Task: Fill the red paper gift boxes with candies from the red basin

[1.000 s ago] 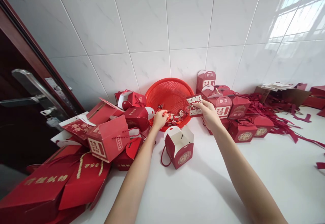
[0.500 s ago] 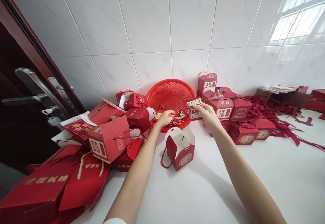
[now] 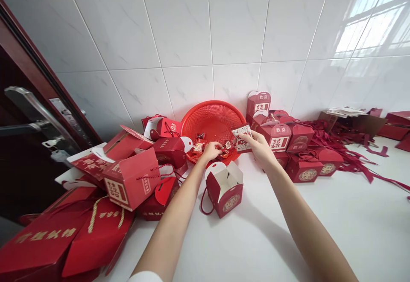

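My right hand (image 3: pixel 260 146) grips a flat white packet with a red pattern (image 3: pixel 242 138) by its edge, over the right rim of a red plastic basket (image 3: pixel 213 110). Inside that basket my left hand (image 3: pixel 212 151) reaches among small wrapped candies (image 3: pixel 198 146), fingers curled together. Whatever is between its fingertips is too small to make out. In front of the basket an open red gift box (image 3: pixel 225 191) stands on the white table, its flaps up and its cord handle hanging to the left. The inside, as far as it shows, is white.
Red boxes (image 3: pixel 131 179) and red bags (image 3: pixel 99 235) are heaped at left, by a dark door with a metal handle (image 3: pixel 28 111). Closed red boxes (image 3: pixel 279 138) are stacked at right, beside a tangle of red ribbons (image 3: pixel 342 149). A tiled wall (image 3: pixel 185 26) rises behind.
My left hand has shifted slightly right within the basket among the candies. The packet stays in my right hand. The whole view has drifted a little, so things sit further left.
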`<state>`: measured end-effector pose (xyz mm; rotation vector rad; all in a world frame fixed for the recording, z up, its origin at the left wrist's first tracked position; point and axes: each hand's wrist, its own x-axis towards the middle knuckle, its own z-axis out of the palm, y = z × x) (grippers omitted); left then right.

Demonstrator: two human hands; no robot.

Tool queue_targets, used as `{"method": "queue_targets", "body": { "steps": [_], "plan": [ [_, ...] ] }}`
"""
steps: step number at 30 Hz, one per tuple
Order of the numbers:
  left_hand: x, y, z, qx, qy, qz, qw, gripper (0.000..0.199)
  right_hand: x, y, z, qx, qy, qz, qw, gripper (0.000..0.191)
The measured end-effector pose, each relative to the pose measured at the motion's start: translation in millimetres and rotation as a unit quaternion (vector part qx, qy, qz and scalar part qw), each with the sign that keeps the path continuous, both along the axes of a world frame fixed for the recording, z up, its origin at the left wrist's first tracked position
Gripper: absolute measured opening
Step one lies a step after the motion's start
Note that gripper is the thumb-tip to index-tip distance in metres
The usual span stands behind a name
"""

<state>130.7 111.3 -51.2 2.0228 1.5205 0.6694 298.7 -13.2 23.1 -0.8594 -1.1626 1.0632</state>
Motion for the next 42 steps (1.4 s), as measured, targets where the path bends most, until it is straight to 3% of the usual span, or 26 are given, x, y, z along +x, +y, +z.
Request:
{"method": "queue_targets", "body": {
  "steps": [14, 21, 26, 30, 33, 39, 42],
  "plan": [
    [5.8, -3.0, 3.4, 0.023, -0.123, 0.089, 0.988, 0.005, 0.3, -1.9, -0.2, 0.009, -0.004, -0.001, 1.000, 0.035],
    [-7.5, -15.4, 15.4, 0.058, -0.238, 0.097, 0.965, 0.034, 1.4, -0.1, -2.6, -0.003, 0.005, -0.003, 1.000, 0.037],
    [-16.5, -45.5, 43.3, 0.046, -0.308, 0.027, 0.950, 0.037, -1.2, -3.1, 0.4, -0.018, 0.003, 0.015, 1.000, 0.040],
    [-25.4, -79.4, 70.6, 0.040, -0.358, -0.090, 0.929, 0.038, -5.1, -15.8, 9.1, -0.001, -0.018, 0.087, 0.996, 0.040],
    [-34.5, -100.9, 84.5, 0.019, -0.336, -0.154, 0.929, 0.041, -4.8, -29.1, 18.1, 0.010, -0.084, 0.133, 0.988, 0.038],
    [-51.5, -121.2, 86.5, -0.121, -0.211, -0.182, 0.953, 0.041, 5.9, -46.8, 31.3, 0.032, -0.247, 0.118, 0.961, 0.031],
    [-54.2, -124.1, 84.8, -0.126, -0.129, -0.209, 0.961, 0.046, 10.0, -48.6, 32.1, 0.045, -0.276, 0.119, 0.953, 0.032]
  ]
}}
